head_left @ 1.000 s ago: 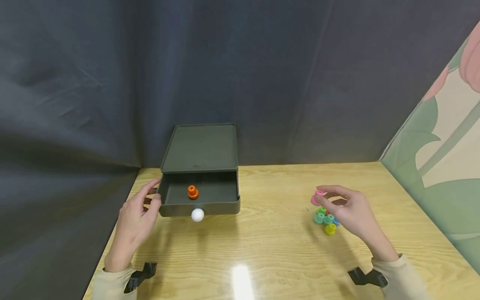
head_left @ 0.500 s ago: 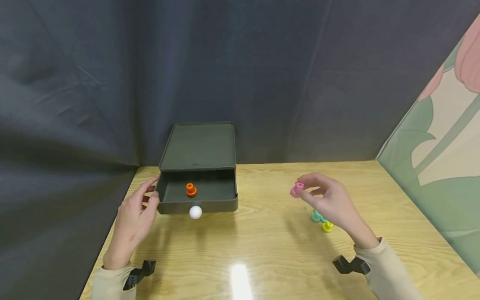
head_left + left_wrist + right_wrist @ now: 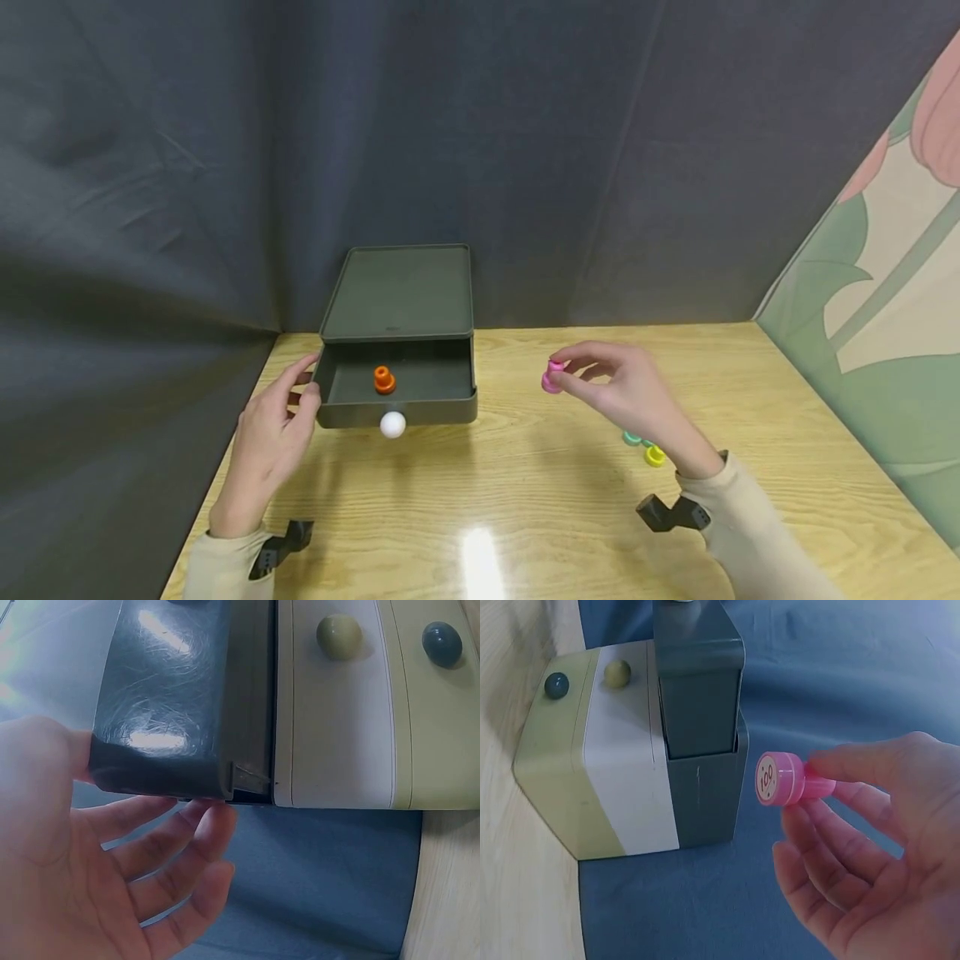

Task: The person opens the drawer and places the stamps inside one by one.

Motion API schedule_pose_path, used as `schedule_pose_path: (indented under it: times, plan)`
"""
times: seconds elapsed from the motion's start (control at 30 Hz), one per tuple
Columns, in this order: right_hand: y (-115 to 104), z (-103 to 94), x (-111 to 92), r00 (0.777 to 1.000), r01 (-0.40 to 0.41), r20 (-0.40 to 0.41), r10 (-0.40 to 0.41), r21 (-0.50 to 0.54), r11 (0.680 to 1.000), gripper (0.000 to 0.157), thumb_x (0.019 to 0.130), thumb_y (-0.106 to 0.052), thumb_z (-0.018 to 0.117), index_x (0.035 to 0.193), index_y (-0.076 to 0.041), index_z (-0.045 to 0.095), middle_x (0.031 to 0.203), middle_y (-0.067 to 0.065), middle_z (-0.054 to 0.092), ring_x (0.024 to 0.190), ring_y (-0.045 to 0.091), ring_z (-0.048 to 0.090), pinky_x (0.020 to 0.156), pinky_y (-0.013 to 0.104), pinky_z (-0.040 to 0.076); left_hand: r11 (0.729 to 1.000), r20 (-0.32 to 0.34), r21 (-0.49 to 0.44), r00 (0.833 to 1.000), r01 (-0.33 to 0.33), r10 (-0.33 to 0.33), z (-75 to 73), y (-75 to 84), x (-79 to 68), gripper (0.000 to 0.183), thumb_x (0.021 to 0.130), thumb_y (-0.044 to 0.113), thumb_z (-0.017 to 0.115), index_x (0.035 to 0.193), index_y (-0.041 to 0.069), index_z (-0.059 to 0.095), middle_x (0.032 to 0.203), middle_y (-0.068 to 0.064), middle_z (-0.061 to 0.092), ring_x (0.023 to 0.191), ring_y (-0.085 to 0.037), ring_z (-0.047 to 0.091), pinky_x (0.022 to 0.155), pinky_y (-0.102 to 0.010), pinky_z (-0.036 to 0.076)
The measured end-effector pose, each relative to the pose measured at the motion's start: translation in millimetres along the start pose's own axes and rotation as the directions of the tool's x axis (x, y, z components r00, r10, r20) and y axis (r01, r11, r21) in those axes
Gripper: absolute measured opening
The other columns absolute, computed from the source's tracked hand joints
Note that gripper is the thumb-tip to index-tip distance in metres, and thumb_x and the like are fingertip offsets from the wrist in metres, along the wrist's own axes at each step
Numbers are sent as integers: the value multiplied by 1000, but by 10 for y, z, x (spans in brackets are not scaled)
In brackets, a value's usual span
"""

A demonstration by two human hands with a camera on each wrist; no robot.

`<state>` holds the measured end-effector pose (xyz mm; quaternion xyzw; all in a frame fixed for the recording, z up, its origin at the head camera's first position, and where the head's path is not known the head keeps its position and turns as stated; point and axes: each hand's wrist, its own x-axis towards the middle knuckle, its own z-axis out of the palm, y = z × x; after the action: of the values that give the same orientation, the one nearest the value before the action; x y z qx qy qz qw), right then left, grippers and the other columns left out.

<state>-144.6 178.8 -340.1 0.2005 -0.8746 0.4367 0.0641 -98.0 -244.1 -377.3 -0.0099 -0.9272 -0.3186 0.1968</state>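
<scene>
Between the person's two hands, the biggest shift is the travel of the right hand [image 3: 626, 392]: over the last second it has swung away from the cluster of small pieces and toward the dark box [image 3: 397, 333], lifting the pink stamp [image 3: 553, 377] with it. That stamp is now in mid-air, pinched between thumb and forefinger, roughly halfway from the remaining pieces to the open drawer [image 3: 397, 392]. The right wrist view shows the fingers [image 3: 840, 784] clamped on the stamp's stem, its round printed face turned outward. Judging from that path, the stamp seems bound for the drawer, where an orange stamp [image 3: 384, 380] already stands just ahead of the left hand's fingertips.

The left hand [image 3: 273, 429] has barely moved. Its fingers [image 3: 187, 825] are spread and relaxed, their tips touching the left corner of the drawer, apparently steadying it. A white knob [image 3: 393, 425] sits on the drawer front, to the right of those fingertips.

Behind the right hand's wrist, a teal piece [image 3: 632, 437] and a yellow piece [image 3: 655, 455] lie on the counter [image 3: 525, 500]; the hand and sleeve now hide more of that cluster than before.

The counter is pale wood grain with a bright glare patch near its front edge. A dark grey curtain [image 3: 225, 150] hangs behind and to the left; a panel printed with green leaves and pink flowers [image 3: 885, 275] closes the right side.
</scene>
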Motion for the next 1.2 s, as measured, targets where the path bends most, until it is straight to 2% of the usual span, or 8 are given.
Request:
schedule_pose_path:
  times: [0.23,0.63,0.87,1.2]
  plan:
    - [-91,88,71,1000,14,0,-14,27,1000,11,92,-21,85,102,-20,81,96,-8,81,87,8,74,80,27,61,1000,-13,0,1000,-6,6,8,2,-10,45,110,22,46,151,14,60,128,-16,74,97,-30,76,79,-38,57]
    - [-221,209,180,998,56,20,-58,88,995,15,91,-12,84,104,-19,81,96,-7,81,85,10,74,79,28,61,1000,-24,4,1000,-17,17,17,-8,-9,44,109,21,47,149,13,62,126,-17,75,96,-31,76,79,-40,58]
    - [-303,280,263,997,62,38,-67,114,991,16,91,-15,84,107,-19,81,98,-7,81,86,11,73,80,32,62,1000,-23,4,1000,-16,16,10,-8,-7,44,109,21,47,150,14,61,127,-16,75,96,-30,76,79,-40,57]
    - [-417,401,386,995,82,45,-89,135,987,19,92,-15,83,110,-14,82,100,-1,82,89,19,74,80,29,60,1000,-27,4,999,-19,19,15,-18,-11,45,109,21,46,151,15,61,127,-16,75,96,-31,76,79,-40,58]
